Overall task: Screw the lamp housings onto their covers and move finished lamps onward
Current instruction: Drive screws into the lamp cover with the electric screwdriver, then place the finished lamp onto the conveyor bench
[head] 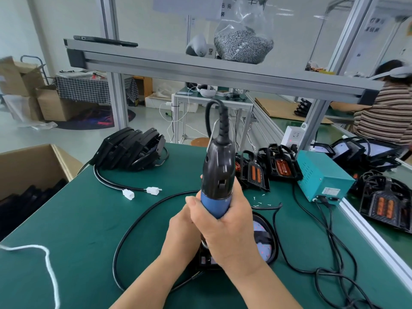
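- Head view is showing the right hand (225, 224) wrapping its curled fingers around the blue grip of the electric screwdriver (217, 172), which is standing upright.
- The left hand (179, 228) is sitting tucked against the right one, its fingers hidden, so whether it is gripping cannot be told.
- The lamp (264, 239) is lying on the green table (78, 219) directly beneath both hands.

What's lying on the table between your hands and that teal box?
A few small loose screws and the bent end of a black cable on the green mat, in the head view.
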The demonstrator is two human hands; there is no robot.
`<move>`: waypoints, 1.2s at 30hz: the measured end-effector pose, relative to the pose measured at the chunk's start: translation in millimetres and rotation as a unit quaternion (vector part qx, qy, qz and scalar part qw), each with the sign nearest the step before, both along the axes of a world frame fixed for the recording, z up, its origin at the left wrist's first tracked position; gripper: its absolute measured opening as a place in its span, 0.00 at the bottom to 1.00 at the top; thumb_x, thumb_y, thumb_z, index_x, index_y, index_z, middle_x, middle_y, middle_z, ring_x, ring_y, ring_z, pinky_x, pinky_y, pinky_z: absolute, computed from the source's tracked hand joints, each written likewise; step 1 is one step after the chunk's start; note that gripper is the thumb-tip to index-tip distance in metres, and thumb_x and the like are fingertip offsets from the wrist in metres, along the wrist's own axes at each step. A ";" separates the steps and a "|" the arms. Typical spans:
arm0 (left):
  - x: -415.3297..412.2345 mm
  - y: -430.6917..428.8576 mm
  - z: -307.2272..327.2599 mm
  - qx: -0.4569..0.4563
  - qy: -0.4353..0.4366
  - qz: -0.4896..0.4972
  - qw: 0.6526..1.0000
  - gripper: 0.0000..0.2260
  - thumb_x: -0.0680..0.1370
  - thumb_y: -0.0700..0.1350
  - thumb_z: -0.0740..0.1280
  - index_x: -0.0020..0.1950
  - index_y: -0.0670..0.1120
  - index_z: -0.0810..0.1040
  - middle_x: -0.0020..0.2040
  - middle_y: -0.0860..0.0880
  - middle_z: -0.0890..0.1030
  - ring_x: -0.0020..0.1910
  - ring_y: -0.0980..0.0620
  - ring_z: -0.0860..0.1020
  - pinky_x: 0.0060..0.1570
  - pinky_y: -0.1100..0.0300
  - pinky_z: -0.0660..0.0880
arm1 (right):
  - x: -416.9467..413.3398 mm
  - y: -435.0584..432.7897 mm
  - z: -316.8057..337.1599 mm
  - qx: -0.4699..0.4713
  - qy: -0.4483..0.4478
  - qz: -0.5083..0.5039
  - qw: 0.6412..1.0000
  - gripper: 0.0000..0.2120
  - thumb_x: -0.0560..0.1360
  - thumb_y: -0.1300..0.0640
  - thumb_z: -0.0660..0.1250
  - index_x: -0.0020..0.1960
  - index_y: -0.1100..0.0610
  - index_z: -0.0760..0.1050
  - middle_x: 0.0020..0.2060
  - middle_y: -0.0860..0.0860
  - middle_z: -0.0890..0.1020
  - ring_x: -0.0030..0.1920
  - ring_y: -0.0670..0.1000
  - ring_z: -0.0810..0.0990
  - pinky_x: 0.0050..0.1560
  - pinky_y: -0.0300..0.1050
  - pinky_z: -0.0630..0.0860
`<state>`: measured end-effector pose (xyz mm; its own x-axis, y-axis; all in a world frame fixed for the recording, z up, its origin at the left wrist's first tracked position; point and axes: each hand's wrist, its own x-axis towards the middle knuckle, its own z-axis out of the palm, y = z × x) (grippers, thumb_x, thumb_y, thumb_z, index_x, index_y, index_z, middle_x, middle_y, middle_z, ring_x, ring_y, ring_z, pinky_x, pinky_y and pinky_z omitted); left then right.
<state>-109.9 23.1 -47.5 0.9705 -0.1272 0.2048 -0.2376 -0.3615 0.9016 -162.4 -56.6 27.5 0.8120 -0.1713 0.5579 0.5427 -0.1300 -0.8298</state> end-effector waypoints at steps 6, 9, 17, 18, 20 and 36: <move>11.0 -3.9 -8.2 -0.010 0.073 0.039 0.997 0.06 0.77 0.50 0.62 0.43 0.60 0.76 0.35 0.49 0.81 0.29 0.51 0.75 0.30 0.62 0.72 | 5.4 -14.8 7.3 0.014 0.019 0.018 1.000 0.12 0.68 0.46 0.74 0.48 0.43 0.74 0.37 0.53 0.79 0.37 0.54 0.78 0.42 0.45 0.78; 14.6 -3.1 -8.5 -0.021 0.095 0.044 0.994 0.06 0.77 0.50 0.64 0.44 0.60 0.77 0.29 0.55 0.77 0.24 0.57 0.70 0.24 0.69 0.66 | 12.3 -28.7 17.1 0.061 0.041 0.017 0.997 0.13 0.70 0.45 0.73 0.48 0.48 0.73 0.36 0.55 0.79 0.33 0.54 0.77 0.39 0.43 0.79; 15.5 -0.5 -11.0 -0.020 0.115 0.045 0.992 0.06 0.78 0.53 0.63 0.47 0.66 0.77 0.38 0.59 0.82 0.31 0.61 0.76 0.37 0.61 0.74 | 17.5 -105.7 28.5 0.164 0.190 -0.046 0.967 0.27 0.64 0.35 0.71 0.51 0.54 0.74 0.32 0.53 0.81 0.29 0.48 0.78 0.31 0.41 0.78; 15.7 -0.3 -10.5 -0.025 0.114 0.043 0.992 0.08 0.78 0.52 0.63 0.46 0.66 0.77 0.39 0.60 0.82 0.34 0.60 0.77 0.39 0.61 0.74 | 16.5 -115.6 28.1 0.171 0.212 -0.054 0.961 0.28 0.63 0.34 0.71 0.52 0.55 0.73 0.32 0.54 0.81 0.29 0.49 0.78 0.30 0.42 0.78; 17.4 1.8 -11.5 -0.033 0.113 0.039 0.992 0.09 0.78 0.52 0.63 0.46 0.67 0.78 0.41 0.62 0.83 0.37 0.59 0.78 0.40 0.63 0.75 | 13.9 -133.9 27.3 0.194 0.248 -0.058 0.947 0.29 0.64 0.34 0.69 0.54 0.55 0.73 0.32 0.55 0.81 0.27 0.49 0.78 0.28 0.43 0.78; 35.0 24.1 -16.9 -0.077 0.119 0.062 0.988 0.09 0.78 0.50 0.66 0.47 0.65 0.82 0.43 0.60 0.84 0.46 0.54 0.83 0.55 0.50 0.78 | 4.5 -195.1 -32.8 -0.166 0.456 -0.209 0.849 0.07 0.82 0.47 0.62 0.56 0.50 0.69 0.51 0.51 0.77 0.49 0.52 0.77 0.52 0.50 0.73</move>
